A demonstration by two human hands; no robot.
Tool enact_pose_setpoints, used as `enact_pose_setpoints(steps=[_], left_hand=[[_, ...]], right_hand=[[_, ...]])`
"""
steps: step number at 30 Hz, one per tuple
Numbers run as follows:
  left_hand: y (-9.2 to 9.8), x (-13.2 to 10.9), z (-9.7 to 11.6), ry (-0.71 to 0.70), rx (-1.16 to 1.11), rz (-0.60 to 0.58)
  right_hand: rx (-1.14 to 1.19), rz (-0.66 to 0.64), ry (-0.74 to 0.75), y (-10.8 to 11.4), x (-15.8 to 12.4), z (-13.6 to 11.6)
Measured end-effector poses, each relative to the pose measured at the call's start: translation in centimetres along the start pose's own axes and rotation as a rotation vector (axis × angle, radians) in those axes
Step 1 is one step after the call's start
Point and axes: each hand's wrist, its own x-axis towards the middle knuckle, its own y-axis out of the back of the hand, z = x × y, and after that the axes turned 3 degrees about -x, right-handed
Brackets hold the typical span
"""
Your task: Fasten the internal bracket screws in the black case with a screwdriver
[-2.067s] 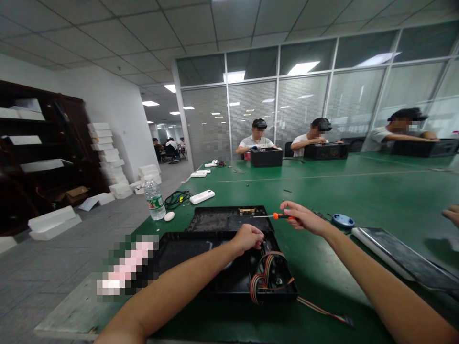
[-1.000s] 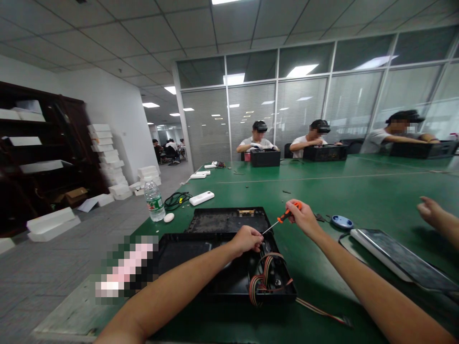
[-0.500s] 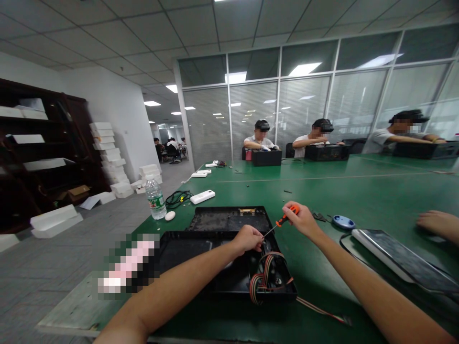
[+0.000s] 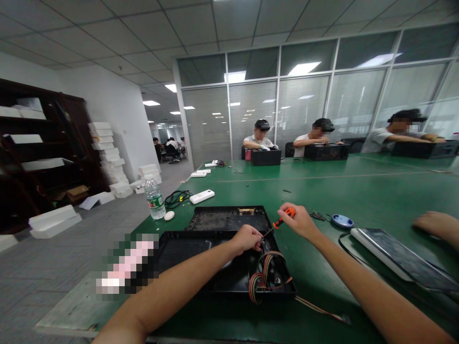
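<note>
Green tabletop (image 4: 333,193), right hand (image 4: 298,221) raised, gripping slanted screwdriver (image 4: 278,223)

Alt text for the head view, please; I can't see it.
The right hand angles a screwdriver down toward the left hand over an open black case on a green table. Striped wires loop at the case's right side.

Case (image 4: 238,277) glossy plastic; screwdriver (image 4: 278,223) plastic-handled, metal-shafted; tabletop (image 4: 322,196) smooth, faintly glossy.

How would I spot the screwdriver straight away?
On the green table, find the shallow black case nearest the camera. Near its far right corner, the right hand holds the screwdriver. Its orange handle sets it apart from the dark case.
</note>
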Motion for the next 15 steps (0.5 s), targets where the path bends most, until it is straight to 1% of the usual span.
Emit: enact_pose_setpoints(steps=[15], left_hand=[[-0.03, 0.11, 0.06, -0.003, 0.025, 0.011]], right_hand=[[0.001, -0.005, -0.037, 0.08, 0.13, 0.34]])
